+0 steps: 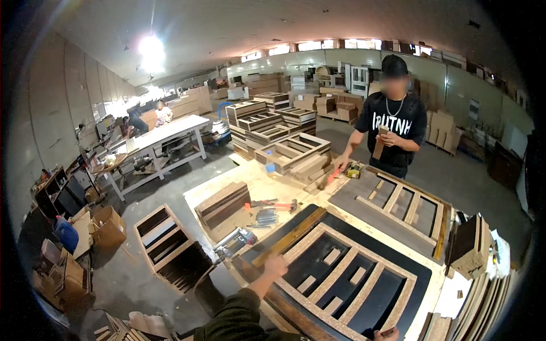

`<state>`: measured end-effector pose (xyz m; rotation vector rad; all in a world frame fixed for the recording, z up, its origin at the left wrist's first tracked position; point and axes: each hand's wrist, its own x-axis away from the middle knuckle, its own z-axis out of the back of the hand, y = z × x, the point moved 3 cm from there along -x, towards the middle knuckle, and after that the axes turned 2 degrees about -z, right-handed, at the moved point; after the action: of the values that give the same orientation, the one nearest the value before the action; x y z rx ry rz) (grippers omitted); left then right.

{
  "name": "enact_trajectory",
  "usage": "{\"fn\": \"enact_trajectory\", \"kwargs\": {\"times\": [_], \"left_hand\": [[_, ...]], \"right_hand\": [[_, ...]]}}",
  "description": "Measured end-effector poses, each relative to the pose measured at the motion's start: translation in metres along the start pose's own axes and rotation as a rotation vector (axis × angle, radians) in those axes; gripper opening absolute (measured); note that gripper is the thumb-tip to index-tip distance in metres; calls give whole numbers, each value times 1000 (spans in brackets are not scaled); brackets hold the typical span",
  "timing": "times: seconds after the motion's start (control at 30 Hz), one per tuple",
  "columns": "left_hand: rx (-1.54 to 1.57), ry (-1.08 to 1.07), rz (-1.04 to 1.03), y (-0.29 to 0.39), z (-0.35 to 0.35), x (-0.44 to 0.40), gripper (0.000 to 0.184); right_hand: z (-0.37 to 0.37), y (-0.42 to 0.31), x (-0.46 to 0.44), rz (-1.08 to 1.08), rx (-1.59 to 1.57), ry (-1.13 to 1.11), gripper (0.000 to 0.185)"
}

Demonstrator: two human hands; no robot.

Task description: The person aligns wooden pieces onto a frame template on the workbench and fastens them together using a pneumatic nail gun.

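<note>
Wooden frame (363, 292) with pale slats lies flat on a black panel (401, 318), at the near side of the light wood desk (224, 179). Four small wood blocks (358, 275) sit within its openings, resting on the dark surface. The left hand (276, 266) touches the frame at its far left corner, the arm in a dark sleeve (239, 315) reaching up from below. The right hand (387, 335), partly cut off by the bottom edge, is at the frame's near right end. From this angle I cannot tell whether the fingers of either hand are clamped on the wood or only laid against it.

Left of the panel, a silver nail gun (233, 241) lies near the desk's edge. Beyond it are a stack of boards (222, 207), some metal strips (265, 217) and a hammer with a red handle (278, 204). Across the desk, a second slatted frame (418, 215) lies on a grey-brown panel (350, 200). A co-worker (392, 122) stands behind that panel, one hand holding a wooden piece (379, 149), the other at a red tool (333, 176) beside a yellow tape measure (354, 171).
</note>
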<state>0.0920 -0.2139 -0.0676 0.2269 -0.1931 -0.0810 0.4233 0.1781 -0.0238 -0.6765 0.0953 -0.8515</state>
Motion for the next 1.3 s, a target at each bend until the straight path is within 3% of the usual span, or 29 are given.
{"fn": "enact_trajectory", "kwargs": {"times": [0.03,0.07,0.1,0.13,0.2,0.27,0.33,0.4,0.5,0.63,0.73,0.83,0.9,0.97,1.13,1.2,1.23,1.27,1.3], "left_hand": [[-41,10,-5,-4,2,7,53],[-84,17,-9,-10,1,14,53],[-60,115,-22,-23,-13,15,56],[-59,110,-24,-27,-16,17,56],[-90,298,-53,-34,-19,26,59],[-86,289,-62,-43,-20,23,64],[-108,353,-125,-48,-15,23,66],[-57,305,-104,-56,-22,21,67],[8,387,-115,-65,-36,12,71],[13,377,-122,-68,-35,14,72],[21,372,-135,-75,-36,9,73],[3,345,-148,-63,-18,18,72],[16,292,-137,-63,-12,16,72],[80,220,-166,-64,-6,11,72],[162,266,-263,-88,-23,6,73],[182,359,-336,-87,-25,4,73],[485,307,-322,-89,-10,8,72],[442,450,-343,-86,-7,12,73],[288,533,-480,-89,-15,7,77]], "right_hand": [[-13,9,-4,58,30,73,39],[-16,22,-11,123,154,-82,40],[-27,31,-9,121,109,-68,39],[-39,37,-7,117,66,-58,38],[-52,44,-3,45,53,-62,37],[-63,50,-1,-25,47,-68,36],[-68,45,5,225,-42,154,34],[-76,45,8,153,4,138,34],[-73,43,10,208,105,326,34],[-78,52,7,173,113,303,35],[-79,50,11,62,-248,215,42],[-67,35,16,106,-130,167,56],[-82,58,6,40,-248,46,56],[-83,61,6,36,-176,109,46],[-86,52,2,29,-27,260,31],[-89,70,-5,-139,109,240,38],[-96,77,-22,-69,228,307,48],[-105,100,-11,-72,354,381,59],[-82,30,19,-278,212,230,56]]}}
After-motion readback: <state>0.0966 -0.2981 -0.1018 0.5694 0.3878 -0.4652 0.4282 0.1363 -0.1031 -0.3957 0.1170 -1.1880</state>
